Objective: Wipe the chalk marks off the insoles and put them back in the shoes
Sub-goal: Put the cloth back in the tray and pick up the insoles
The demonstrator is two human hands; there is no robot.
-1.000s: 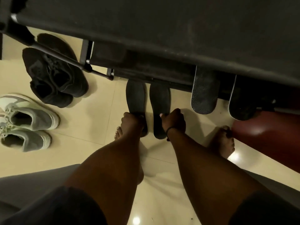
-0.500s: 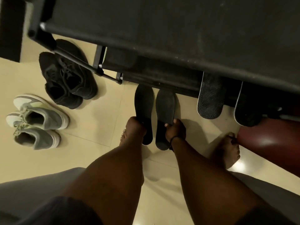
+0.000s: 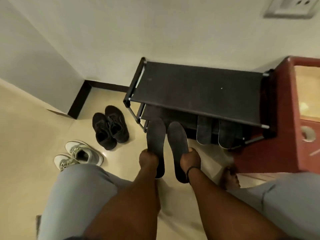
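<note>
I had each hand clamped on a dark insole. My left hand (image 3: 149, 159) gripped the left insole (image 3: 155, 139) near its heel end, fingers wrapped round its edge, and my right hand (image 3: 190, 159) held the right insole (image 3: 178, 144) the same way. Both insoles pointed away from me, side by side and apart, lifted clear of the cream floor (image 3: 34, 129), their toe ends near the front of the black shoe rack (image 3: 195, 90). I could not tell whether any chalk sat on them; their surfaces looked plain dark.

Two more insoles (image 3: 204, 132) leaned upright against the lower part of the rack, to the right of the ones I held, just beside each other. The black shoes (image 3: 110, 127) sat as a pair on the floor left of the rack, touching each other. Nearer me and further left lay the grey and white sneakers (image 3: 78, 154), also side by side, partly hidden behind my left knee. A red cabinet (image 3: 277, 135) stood against the rack's right end. A thin dark band circled my right wrist (image 3: 193, 168).
</note>
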